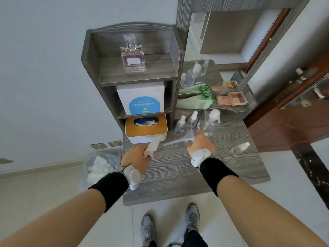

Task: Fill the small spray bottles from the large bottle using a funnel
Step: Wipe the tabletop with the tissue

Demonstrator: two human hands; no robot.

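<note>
Two upright spray bottles beside large bottle; third spray bottle lies flat, cap rightward. Right hand grips funnel, spout leftward; left hand clutches tissue.

I stand at a grey wood-grain dressing table on a pale floor. A matching shelf unit rises against the white wall, a mirror beside it, a brown door to my right.
</note>
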